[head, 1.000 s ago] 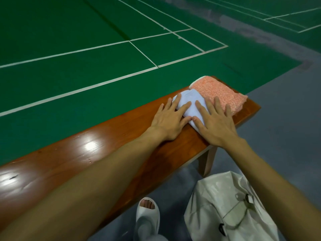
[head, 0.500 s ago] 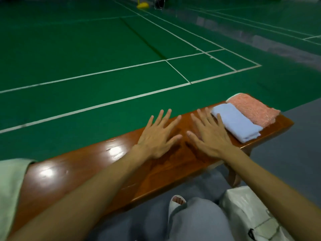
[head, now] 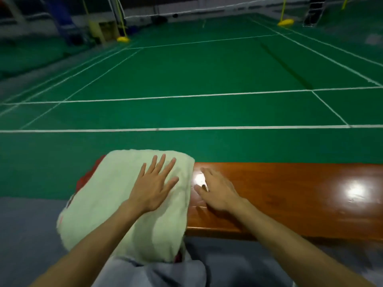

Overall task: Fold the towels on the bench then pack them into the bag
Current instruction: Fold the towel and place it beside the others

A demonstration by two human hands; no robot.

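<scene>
The left hand (head: 153, 187) is lying flat on a pale green towel (head: 116, 204), fingers straight and spread, gripping nothing. The towel is draping loosely over the left end of the wooden bench (head: 290, 204). The right hand (head: 217, 193) is resting on bare wood just beside the towel's right edge, fingers relaxed and empty. Something red (head: 85, 179) is showing under the towel's far left edge. The person seems to be starting on this unfolded towel. The next move is likely calling for pinching two corners and spreading it flat along the bench. The bag is not showing.
</scene>
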